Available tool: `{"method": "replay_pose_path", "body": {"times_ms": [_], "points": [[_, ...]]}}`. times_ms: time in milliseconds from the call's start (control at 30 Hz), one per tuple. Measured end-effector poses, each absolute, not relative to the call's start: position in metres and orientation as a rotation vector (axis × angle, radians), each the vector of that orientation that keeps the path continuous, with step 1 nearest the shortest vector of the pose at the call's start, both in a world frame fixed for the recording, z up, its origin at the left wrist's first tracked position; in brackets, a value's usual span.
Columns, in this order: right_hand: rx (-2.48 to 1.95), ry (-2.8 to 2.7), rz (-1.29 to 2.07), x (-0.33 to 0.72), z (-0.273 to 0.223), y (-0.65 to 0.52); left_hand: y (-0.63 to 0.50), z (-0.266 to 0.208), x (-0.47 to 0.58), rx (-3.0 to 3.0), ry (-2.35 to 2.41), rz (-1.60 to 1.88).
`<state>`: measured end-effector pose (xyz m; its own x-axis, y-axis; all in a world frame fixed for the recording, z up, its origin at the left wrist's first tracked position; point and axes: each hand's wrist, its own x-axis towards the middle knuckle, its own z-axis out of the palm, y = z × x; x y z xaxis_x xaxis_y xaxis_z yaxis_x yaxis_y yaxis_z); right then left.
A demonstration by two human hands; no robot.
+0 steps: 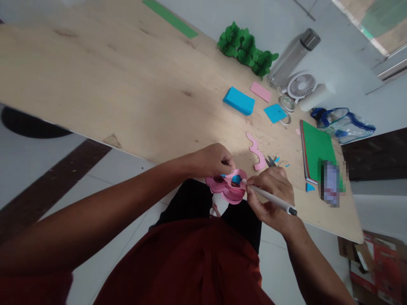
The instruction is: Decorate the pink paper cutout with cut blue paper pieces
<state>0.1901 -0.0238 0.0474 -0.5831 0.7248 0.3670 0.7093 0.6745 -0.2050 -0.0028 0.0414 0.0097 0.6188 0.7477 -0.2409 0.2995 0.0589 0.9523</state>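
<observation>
My left hand (213, 160) pinches the upper edge of a stack of pink scalloped paper cutouts (234, 196) at the table's front edge, above my lap. Blue paper (235, 179) shows through a hole in the top pink piece. In my right hand (276, 186) is a slim white pen (270, 197) with a dark end. Its tip touches or hovers just over the right side of the cutouts; I cannot tell which. A wavy pink paper strip (253, 148) lies just beyond. Dark scissors (271, 161) are partly hidden behind my right hand.
On the wooden table (127, 84) are a blue paper stack (239, 101), green paper foliage (246, 46), a bottle (291, 59), a small white fan (301, 85) and tape rolls (287, 103). Rightward lie a green book (318, 146), a clear pouch (349, 125) and a blurred-out object (331, 184).
</observation>
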Motion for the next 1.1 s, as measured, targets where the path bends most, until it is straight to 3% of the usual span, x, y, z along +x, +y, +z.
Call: {"method": "replay_pose_path", "body": {"times_ms": [333, 767, 1100], "points": [[-1.095, -2.468, 0.103, 0.191, 0.049, -0.025, 0.044, 0.006, -0.004, 1.561, 0.882, 0.439], [-1.191, -1.984, 0.610, 0.201, 0.041, -0.044, 0.043, 0.010, -0.004, 1.486, 0.878, 0.396], [-1.110, -1.879, 0.732, 0.170, 0.042, -0.035, 0.042, 0.024, -0.003, 1.393, 0.964, 0.295]]}}
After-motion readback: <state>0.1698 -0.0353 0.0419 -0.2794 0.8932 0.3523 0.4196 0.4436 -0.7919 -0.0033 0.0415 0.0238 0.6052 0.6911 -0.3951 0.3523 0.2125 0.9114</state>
